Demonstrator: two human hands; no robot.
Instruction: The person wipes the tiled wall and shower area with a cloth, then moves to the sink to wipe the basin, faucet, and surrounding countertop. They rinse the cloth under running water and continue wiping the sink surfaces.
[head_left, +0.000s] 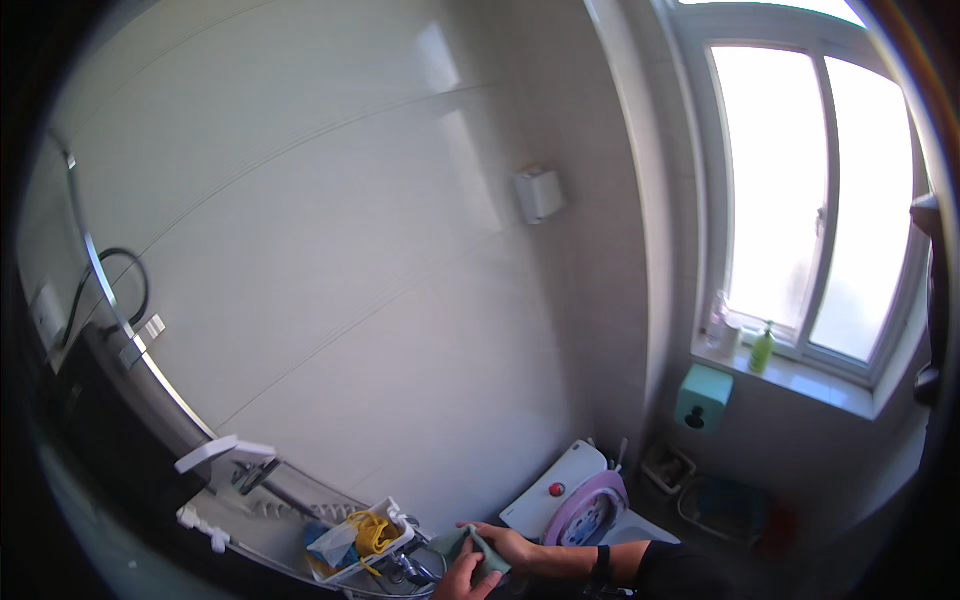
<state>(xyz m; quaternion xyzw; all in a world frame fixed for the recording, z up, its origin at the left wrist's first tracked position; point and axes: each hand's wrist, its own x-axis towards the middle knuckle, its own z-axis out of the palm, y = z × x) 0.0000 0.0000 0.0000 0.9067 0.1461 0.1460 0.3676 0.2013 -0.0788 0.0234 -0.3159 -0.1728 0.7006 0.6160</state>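
You are holding a grey-green cloth [490, 557] between both hands, bunched just left of the toilet [530, 508]. Your right hand [512, 547] is pinching the cloth's upper part between thumb and fingers, its forearm crossing the toilet's near side with a black band [603, 566] circling it. Your left hand [466, 577] is pressing its fingers and thumb onto the lower part; you cannot tell how the hidden fingertips are resting. A lilac-rimmed lid [606, 482] is standing up on the toilet, close to your right forearm. Left of the toilet, a chrome tap [405, 571] is crowding your hands, and farther left of it a white basket [393, 510] is taking up room, with a yellow cloth [372, 534] and something blue [338, 545] lying in it. Farthest left of the toilet, a white shower head [215, 450] is jutting out. To the toilet's right, a small pale bin [652, 470] is standing near; above and right of the toilet, a mint-green dispenser [708, 385] is hanging on the wall, and higher still a green pump bottle [762, 352] is standing on the sill [825, 388]
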